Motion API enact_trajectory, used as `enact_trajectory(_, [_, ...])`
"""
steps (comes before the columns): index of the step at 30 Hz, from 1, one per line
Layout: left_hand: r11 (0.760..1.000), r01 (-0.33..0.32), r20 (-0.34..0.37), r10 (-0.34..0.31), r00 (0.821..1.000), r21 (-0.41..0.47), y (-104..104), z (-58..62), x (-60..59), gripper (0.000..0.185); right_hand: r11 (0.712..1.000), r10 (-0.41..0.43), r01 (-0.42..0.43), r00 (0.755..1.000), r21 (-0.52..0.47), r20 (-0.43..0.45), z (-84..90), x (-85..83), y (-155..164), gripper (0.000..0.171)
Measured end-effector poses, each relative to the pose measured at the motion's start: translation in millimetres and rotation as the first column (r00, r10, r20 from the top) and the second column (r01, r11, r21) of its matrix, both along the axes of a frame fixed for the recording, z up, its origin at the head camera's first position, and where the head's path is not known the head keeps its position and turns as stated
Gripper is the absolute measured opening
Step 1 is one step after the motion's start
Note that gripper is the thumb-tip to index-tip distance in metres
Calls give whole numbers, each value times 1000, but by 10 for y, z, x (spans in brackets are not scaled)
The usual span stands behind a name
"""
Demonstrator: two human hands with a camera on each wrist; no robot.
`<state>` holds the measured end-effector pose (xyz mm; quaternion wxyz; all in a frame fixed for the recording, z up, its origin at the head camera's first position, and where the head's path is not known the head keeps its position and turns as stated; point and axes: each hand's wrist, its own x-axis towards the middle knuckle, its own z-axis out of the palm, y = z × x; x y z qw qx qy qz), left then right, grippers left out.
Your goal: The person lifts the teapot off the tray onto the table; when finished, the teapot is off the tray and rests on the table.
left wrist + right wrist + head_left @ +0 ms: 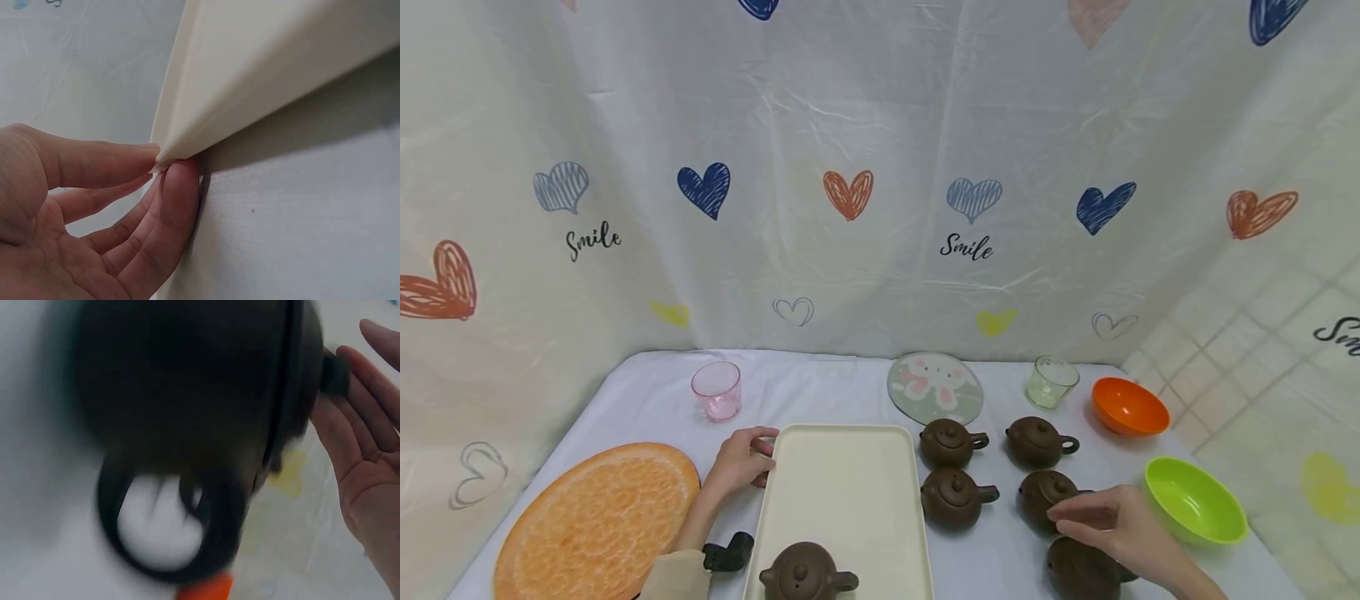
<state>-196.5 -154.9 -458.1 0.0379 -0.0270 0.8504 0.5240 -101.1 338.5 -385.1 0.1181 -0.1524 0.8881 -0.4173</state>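
My left hand (743,460) pinches the rim of a cream rectangular tray (846,487) near its far left corner; the left wrist view shows thumb and fingers on that corner. A dark brown teapot (805,575) stands on the near part of the tray. My right hand (1112,527) is over the right-hand column of teapots, thumb and fingers apart. Below it is the nearest teapot (1078,575), partly covered by the hand, and just beyond is another teapot (1039,498). In the right wrist view, my fingers (362,400) are beside a blurred teapot's lid knob (335,375).
More brown teapots (953,498) stand right of the tray. At the back are a pink glass (718,396), a round rabbit-print mat (934,388) and a green glass (1051,385). Orange (1130,408) and lime bowls (1195,504) stand right. A bread-print round mat (602,525) lies left.
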Motion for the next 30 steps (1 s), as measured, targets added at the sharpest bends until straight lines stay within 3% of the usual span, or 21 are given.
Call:
enact_trajectory(7, [1000,-3,-2,3,1000,4,-6,-9,-4,48,972,168,-187,977,-145,-132,-96,-143,-839,20])
enact_trajectory(13, [1000,0,-6,1,1000,9,-8,-4,-4,48,930,205,-268,946,-251,-249,-199,-174,-1481,20])
enact_trajectory(22, [1000,-7,8,7,1000,1,0,-34,0,47,877,341,-389,917,-281,-206,-258,-140,-2050,23])
enact_trajectory(26, [1000,-5,2,5,1000,-5,-2,-29,-3,46,876,376,-415,907,-247,-188,-289,-106,-2213,23])
enact_trajectory(30, [1000,-2,-3,1,1000,-4,-2,-21,-12,47,883,381,-406,913,-235,-146,-301,-68,-2330,21])
